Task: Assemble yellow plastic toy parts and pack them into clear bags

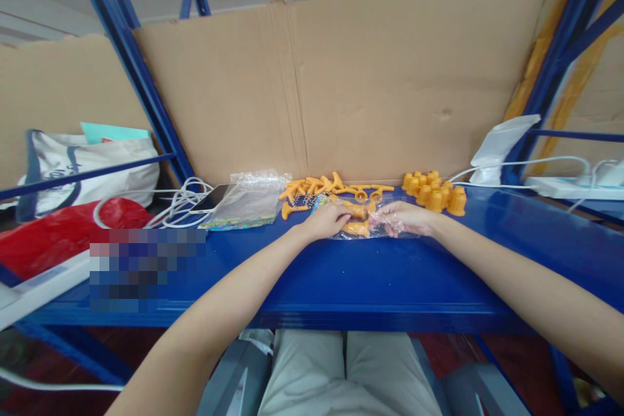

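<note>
- Head view, the landmark: a clear bag [375, 232] lies on the blue tabletop [341, 276], under the person's two hands, with yellow pieces [357, 229] showing through its film.
- Left hand [330, 218]: it rests over the left part of the bag, fingers bent and lying across the film and the pieces; whether they grip or only press cannot be told.
- Right hand [398, 218]: it is at the bag's right end, thumb and fingers apparently closed on the loose, crinkled film.
- Step in hand: judging by this pose, the filled bag is being steadied on one side and its loose end worked on the other. Whether that end is open or sealed cannot be made out.
- What the next move calls for: a steady left hand over the pieces and a light, even pinch on the right, since thin film probably slips or creases easily.
- Around the bag: yellow T-shaped pieces [316, 187] lie in a heap just behind it and to its left; yellow cup-shaped pieces [433, 194] stand behind and right of it; a stack of clear packets [246, 203] lies farther left.
</note>
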Motion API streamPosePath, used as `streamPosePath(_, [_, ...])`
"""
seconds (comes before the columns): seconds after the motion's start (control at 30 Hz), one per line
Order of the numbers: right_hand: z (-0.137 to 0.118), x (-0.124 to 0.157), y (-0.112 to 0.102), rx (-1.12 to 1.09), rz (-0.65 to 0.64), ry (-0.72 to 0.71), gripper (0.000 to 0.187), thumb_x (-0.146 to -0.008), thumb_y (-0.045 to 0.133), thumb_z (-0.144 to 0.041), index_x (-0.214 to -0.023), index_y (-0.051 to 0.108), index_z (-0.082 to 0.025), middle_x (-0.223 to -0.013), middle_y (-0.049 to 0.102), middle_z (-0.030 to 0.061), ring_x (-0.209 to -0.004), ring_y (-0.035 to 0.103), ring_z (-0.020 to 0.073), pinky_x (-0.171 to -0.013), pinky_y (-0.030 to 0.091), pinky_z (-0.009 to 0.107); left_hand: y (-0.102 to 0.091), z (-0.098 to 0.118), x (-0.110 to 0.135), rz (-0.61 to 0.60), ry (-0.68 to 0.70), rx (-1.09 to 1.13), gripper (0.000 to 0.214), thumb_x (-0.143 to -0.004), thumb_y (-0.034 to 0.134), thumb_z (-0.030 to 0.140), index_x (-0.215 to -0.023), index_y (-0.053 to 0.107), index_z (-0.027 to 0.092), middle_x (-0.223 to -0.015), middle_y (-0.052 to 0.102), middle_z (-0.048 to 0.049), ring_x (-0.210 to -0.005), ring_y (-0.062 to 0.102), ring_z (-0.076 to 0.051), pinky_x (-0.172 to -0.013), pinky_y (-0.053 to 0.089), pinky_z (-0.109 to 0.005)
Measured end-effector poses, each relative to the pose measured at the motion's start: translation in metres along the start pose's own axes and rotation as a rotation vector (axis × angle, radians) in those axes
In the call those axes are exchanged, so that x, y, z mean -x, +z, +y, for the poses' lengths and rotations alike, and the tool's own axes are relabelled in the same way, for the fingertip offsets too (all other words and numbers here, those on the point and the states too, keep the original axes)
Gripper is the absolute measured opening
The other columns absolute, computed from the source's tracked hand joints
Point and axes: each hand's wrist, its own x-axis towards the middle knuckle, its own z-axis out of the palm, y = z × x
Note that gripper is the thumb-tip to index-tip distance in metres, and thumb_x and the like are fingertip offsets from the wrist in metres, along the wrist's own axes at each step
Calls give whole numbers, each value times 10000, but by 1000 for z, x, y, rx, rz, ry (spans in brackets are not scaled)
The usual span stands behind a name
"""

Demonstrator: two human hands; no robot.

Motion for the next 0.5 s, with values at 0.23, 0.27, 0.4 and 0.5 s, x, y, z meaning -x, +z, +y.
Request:
streamPosePath(0.23, [5,-5,0,-7,-41,-3,393,-716,759,-227,-1102,718,-165,-835,726,58,-450,491,48,-422,448,174,0,0,0,24,27,-17,326,-949,394,238,-996,712,184,-996,707,-76,-951,627,-204,-895,488,-381])
streamPosePath(0.27, [5,-5,0,2,-38,-4,408,-719,758,-232,-1119,711,-174,-828,722,49,-451,488,48,-421,446,173,0,-1,0,27,31,-28,325,-949,395,241,-993,712,187,-989,703,-73,-947,622,-201,-895,487,-378])
streamPosePath(0.4, [4,-6,3,49,-47,-36,475,-716,779,-318,-1176,688,-245,-895,716,36,-500,503,55,-434,442,169,1,-1,0,42,28,-59,317,-946,405,267,-996,713,208,-970,685,-65,-938,604,-199,-892,484,-388])
streamPosePath(0.5, [4,-7,4,71,-64,-77,490,-687,800,-369,-1155,697,-262,-1076,703,61,-579,550,69,-441,435,162,2,-1,0,41,31,-69,321,-942,406,266,-997,717,205,-963,676,-69,-941,594,-201,-892,480,-385])
